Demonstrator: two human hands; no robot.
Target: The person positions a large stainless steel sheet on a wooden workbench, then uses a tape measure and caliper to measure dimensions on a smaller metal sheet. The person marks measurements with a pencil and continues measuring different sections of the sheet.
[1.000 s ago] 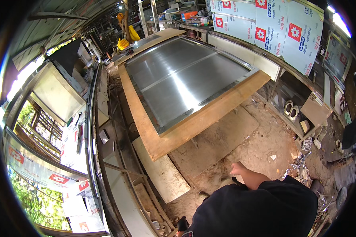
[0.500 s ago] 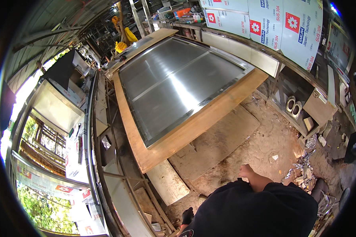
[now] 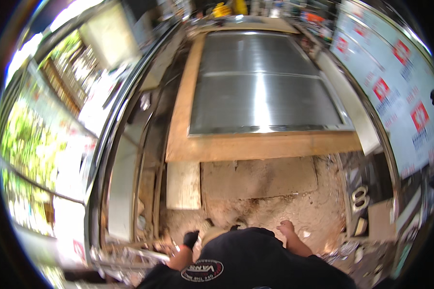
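Note:
My left hand (image 3: 191,239), in a black glove with an orange band at the wrist, hangs low at the left of my body. Its fingers are dark and smeared, so their pose is unclear. My bare right hand (image 3: 286,227) hangs at the right over the earth floor, fingers loosely apart and nothing in them. Neither hand touches anything I can see. Ahead of both, a large brushed metal panel (image 3: 226,103) with a raised rim and a cross seam lies on a wooden tabletop (image 3: 255,146). The near table edge stands well beyond my hands.
A pale board (image 3: 183,185) and a brown sheet (image 3: 270,178) lie on the floor before the table. Film-covered sheets (image 3: 390,82) lean at the right. A rail (image 3: 112,144) runs along the left, and a ring-shaped pair of pale objects (image 3: 359,198) sits on the right shelf.
My view has swung left and now faces the table squarely. The left gloved hand has risen further into sight; the right hand hangs at my side as before. The metal panel stays on the table.

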